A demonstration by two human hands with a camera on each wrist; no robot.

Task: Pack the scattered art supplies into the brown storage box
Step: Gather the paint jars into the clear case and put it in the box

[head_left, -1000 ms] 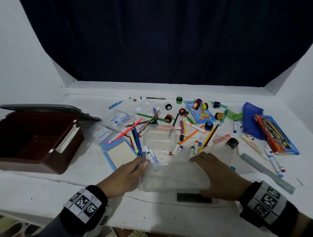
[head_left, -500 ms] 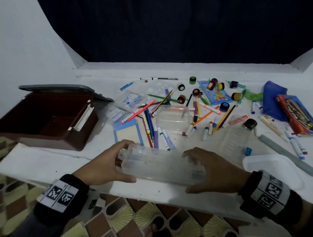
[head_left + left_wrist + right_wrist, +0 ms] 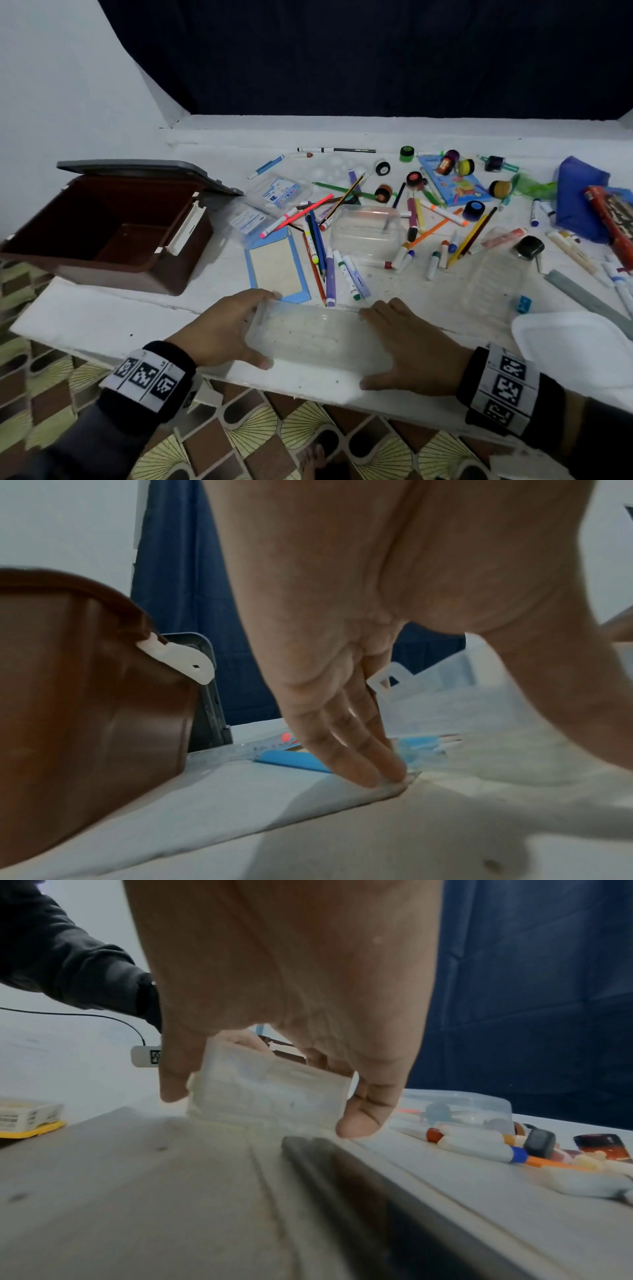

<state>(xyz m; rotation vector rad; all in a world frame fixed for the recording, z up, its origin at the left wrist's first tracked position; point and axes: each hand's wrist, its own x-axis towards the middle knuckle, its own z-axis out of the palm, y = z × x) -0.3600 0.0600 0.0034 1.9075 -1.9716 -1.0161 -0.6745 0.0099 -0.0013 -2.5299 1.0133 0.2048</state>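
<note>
A clear plastic case [image 3: 315, 337] lies along the table's front edge. My left hand [image 3: 236, 327] grips its left end, fingers over the far side and thumb on the near side. My right hand [image 3: 406, 342] grips the right end the same way. In the left wrist view my fingertips [image 3: 369, 772] reach the table at the corner of the clear case [image 3: 479, 718]. The right wrist view shows the clear case [image 3: 270, 1096] between thumb and fingers. The brown storage box [image 3: 102, 233] stands open at the left with its grey lid [image 3: 144, 171] tipped back; the brown box [image 3: 85, 696] is close by.
Markers, pencils and paint pots lie scattered across the middle of the table [image 3: 102, 318]. Among them are a second clear tub [image 3: 366, 229], a blue-framed slate [image 3: 277, 270] and a clear bottle [image 3: 496, 274]. A white lid [image 3: 575, 349], grey ruler [image 3: 582, 298] and blue pouch [image 3: 579, 195] are at the right.
Both hands have drawn the clear case out of the clutter, toward me and leftward, to the front edge. A white lid now lies uncovered at the right.
</note>
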